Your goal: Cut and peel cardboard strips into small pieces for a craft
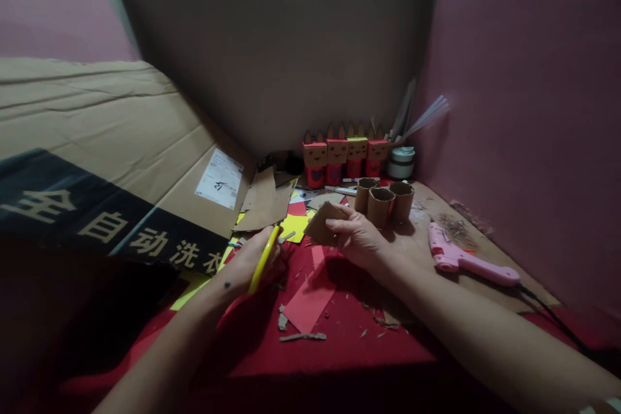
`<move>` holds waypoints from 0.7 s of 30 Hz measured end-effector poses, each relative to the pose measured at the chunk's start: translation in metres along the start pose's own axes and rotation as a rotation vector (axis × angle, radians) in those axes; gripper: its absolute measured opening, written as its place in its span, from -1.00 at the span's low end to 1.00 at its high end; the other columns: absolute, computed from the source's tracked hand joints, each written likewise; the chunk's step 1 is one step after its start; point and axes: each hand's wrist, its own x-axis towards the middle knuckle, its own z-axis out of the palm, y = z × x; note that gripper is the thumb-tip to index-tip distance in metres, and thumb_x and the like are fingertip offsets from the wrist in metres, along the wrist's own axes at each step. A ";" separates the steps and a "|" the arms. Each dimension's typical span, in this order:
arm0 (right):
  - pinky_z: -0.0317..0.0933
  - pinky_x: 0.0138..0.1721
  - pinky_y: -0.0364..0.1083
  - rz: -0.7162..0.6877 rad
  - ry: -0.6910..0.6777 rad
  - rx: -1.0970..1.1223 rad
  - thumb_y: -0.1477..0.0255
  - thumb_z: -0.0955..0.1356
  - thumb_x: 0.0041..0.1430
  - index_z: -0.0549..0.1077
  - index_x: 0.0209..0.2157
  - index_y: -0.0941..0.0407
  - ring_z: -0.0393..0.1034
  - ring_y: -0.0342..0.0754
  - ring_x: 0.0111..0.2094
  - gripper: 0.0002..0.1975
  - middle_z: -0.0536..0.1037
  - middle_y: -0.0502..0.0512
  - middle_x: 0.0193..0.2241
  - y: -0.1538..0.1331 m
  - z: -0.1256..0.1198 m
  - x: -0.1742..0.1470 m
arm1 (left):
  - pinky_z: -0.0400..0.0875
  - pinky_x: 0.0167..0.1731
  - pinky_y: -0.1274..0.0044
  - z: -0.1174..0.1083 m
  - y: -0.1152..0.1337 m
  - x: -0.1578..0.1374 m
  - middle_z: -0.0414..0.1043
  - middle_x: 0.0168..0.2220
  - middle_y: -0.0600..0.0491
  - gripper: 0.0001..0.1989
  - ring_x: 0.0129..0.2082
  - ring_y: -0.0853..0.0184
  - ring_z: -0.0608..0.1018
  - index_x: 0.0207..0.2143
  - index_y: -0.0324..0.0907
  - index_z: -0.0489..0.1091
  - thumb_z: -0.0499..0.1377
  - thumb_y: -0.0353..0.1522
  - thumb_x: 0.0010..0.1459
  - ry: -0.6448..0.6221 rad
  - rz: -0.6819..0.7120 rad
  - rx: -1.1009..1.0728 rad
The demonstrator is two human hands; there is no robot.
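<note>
My left hand (pixel 255 260) is closed on scissors with a yellow handle (pixel 265 261); a short grey piece of what looks like the blade shows beyond the fingers. Pinched between thumb and fingers of my right hand (pixel 356 237) is a small piece of brown cardboard (pixel 321 224), tilted above the table. The scissors and the cardboard are apart. Below them a strip of red paper (pixel 310 304) lies on the red cloth (pixel 369 352), with cardboard scraps (pixel 303 337) around it. Three cardboard tubes (pixel 381 207) stand just behind my right hand.
A pink glue gun (pixel 473 263) with a cord lies on a cardboard sheet at the right. Several cardboard-faced figures (pixel 315 155) and a lidded jar (pixel 401 163) stand at the back. Clear glue sticks (pixel 429 118) lean behind. A large cardboard box (pixel 121 136) fills the left.
</note>
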 end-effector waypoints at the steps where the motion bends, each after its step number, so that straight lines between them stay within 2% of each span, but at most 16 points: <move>1: 0.35 -0.26 -0.03 0.010 -0.023 0.007 0.64 0.48 -0.33 0.54 -0.31 0.08 0.47 -0.06 -0.34 -0.59 0.58 -0.03 -0.40 -0.002 -0.001 -0.002 | 0.30 -0.65 0.54 0.000 0.002 -0.003 0.42 -0.56 0.06 -0.80 -0.65 0.37 0.45 -0.30 -0.18 0.26 -0.04 -0.25 0.19 -0.035 -0.013 -0.124; 4: 0.35 -0.25 -0.02 0.027 -0.081 0.019 0.65 0.46 -0.32 0.53 -0.33 0.08 0.47 -0.05 -0.33 -0.61 0.58 -0.05 -0.41 -0.007 0.001 -0.009 | 0.23 -0.72 0.58 -0.004 0.014 -0.015 0.41 -0.58 0.09 -0.70 -0.74 0.43 0.37 -0.29 -0.19 0.26 0.10 -0.14 0.07 -0.146 -0.094 -0.517; 5: 0.35 -0.25 -0.01 0.034 -0.099 0.020 0.65 0.45 -0.30 0.53 -0.33 0.08 0.46 -0.05 -0.33 -0.63 0.57 -0.05 -0.41 -0.008 0.002 -0.011 | 0.21 -0.73 0.59 -0.006 0.019 -0.019 0.40 -0.61 0.08 -0.66 -0.74 0.43 0.36 -0.34 -0.20 0.28 0.14 -0.10 0.03 -0.176 -0.111 -0.560; 8: 0.33 -0.21 0.02 0.055 -0.178 0.016 0.61 0.44 -0.24 0.51 -0.34 0.09 0.45 -0.04 -0.33 -0.69 0.57 -0.02 -0.41 -0.010 0.006 -0.016 | 0.18 -0.74 0.60 -0.011 0.032 -0.028 0.34 -0.69 0.06 -0.58 -0.75 0.43 0.35 -0.47 -0.22 0.31 0.15 -0.01 -0.02 -0.160 -0.147 -0.630; 13: 0.31 -0.18 0.05 0.068 -0.311 0.015 0.57 0.40 -0.20 0.47 -0.40 0.09 0.45 -0.03 -0.36 -0.77 0.55 -0.02 -0.46 -0.009 0.008 -0.019 | 0.19 -0.77 0.60 -0.012 0.045 -0.035 0.33 -0.68 0.05 -0.54 -0.77 0.45 0.33 -0.49 -0.25 0.33 0.10 0.01 0.04 -0.138 -0.143 -0.716; 15: 0.30 -0.17 0.06 0.087 -0.337 0.034 0.56 0.40 -0.21 0.46 -0.39 0.09 0.44 -0.02 -0.36 -0.77 0.54 -0.02 -0.47 -0.008 0.006 -0.020 | 0.19 -0.78 0.62 -0.012 0.052 -0.036 0.36 -0.64 0.07 -0.55 -0.78 0.47 0.32 -0.39 -0.26 0.34 0.13 -0.01 0.03 -0.094 -0.132 -0.745; 18: 0.29 -0.15 0.06 0.121 -0.324 0.080 0.57 0.40 -0.24 0.46 -0.35 0.09 0.43 -0.04 -0.34 -0.71 0.55 -0.02 -0.42 -0.006 0.003 -0.019 | 0.17 -0.82 0.62 -0.010 0.062 -0.039 0.38 -0.59 0.13 -0.48 -0.80 0.47 0.29 -0.10 -0.24 0.27 0.17 -0.06 0.01 -0.028 -0.126 -0.784; 21: 0.27 -0.11 0.07 0.141 -0.348 0.068 0.57 0.39 -0.22 0.46 -0.37 0.09 0.42 -0.04 -0.31 -0.74 0.54 -0.01 -0.39 -0.004 0.002 -0.019 | 0.15 -0.81 0.64 -0.009 0.069 -0.041 0.33 -0.66 0.19 -0.47 -0.80 0.48 0.27 -0.02 -0.21 0.22 0.16 -0.11 0.03 -0.006 -0.107 -0.765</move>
